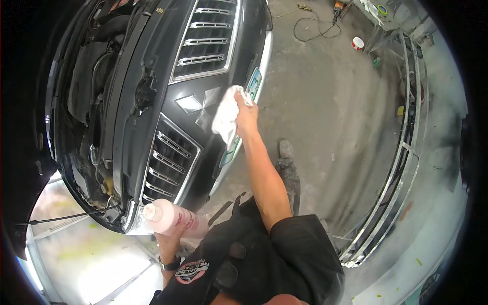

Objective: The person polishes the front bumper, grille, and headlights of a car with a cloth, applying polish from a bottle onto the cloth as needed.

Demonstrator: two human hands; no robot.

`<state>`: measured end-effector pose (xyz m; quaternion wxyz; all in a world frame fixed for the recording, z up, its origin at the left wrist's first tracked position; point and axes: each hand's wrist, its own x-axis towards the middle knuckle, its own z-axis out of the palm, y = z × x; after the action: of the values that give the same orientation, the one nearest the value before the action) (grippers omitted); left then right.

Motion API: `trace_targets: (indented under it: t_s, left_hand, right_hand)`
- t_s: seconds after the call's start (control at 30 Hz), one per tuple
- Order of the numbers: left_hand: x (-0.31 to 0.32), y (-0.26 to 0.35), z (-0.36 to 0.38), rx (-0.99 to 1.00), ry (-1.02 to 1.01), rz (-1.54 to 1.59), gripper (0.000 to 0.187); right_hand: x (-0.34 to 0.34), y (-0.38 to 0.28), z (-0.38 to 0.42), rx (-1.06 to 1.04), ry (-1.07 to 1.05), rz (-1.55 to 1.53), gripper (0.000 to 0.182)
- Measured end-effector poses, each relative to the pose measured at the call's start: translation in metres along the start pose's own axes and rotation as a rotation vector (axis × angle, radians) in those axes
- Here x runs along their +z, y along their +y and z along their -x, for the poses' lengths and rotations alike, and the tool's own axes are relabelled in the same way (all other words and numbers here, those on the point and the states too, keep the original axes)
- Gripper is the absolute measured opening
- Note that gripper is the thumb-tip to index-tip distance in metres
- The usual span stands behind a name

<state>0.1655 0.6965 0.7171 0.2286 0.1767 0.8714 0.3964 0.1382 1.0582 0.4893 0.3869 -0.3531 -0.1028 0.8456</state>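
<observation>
My left hand [170,239] is wrapped round a pinkish-white bottle [189,222] with red lettering and a pale cap, tilted near the car's lower grille corner. Bunched in my right hand [247,119] is a white cloth [224,121]. It lies against the dark front of the car, beside the silver diamond emblem [204,111], and covers the middle of the licence plate [254,83]. Some of the right fingertips are hidden in the cloth.
The car's hood is raised over the engine bay [94,96]. Chrome-barred grilles [206,40] flank the emblem. A metal frame [401,157] stands at the right. A white-and-red tub [358,43] and a black cord [305,39] lie on the concrete floor [325,107].
</observation>
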Motion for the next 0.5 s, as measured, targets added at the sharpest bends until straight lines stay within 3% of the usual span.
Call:
trace_targets:
  t_s: [0.1,0.13,0.23,0.37,0.5]
  left_hand:
    - [-0.005,0.000,0.007,-0.044,-0.019,0.003,0.067]
    - [-0.005,-0.002,0.008,-0.059,-0.017,-0.010,0.070]
    - [-0.009,-0.018,0.010,-0.065,-0.007,-0.047,0.076]
    - [-0.012,-0.023,0.012,-0.074,-0.020,-0.043,0.081]
    - [-0.013,-0.028,0.012,-0.061,-0.003,-0.010,0.079]
  right_hand:
    - [-0.006,-0.008,0.024,-0.096,0.028,0.027,0.031]
    - [-0.007,-0.002,0.020,-0.171,-0.050,0.159,0.034]
    - [0.004,0.004,0.022,-0.146,-0.118,0.418,0.025]
    - [0.020,0.005,0.018,-0.345,0.080,0.823,0.030]
    - [0.031,-0.008,0.010,-0.365,0.046,0.993,0.031]
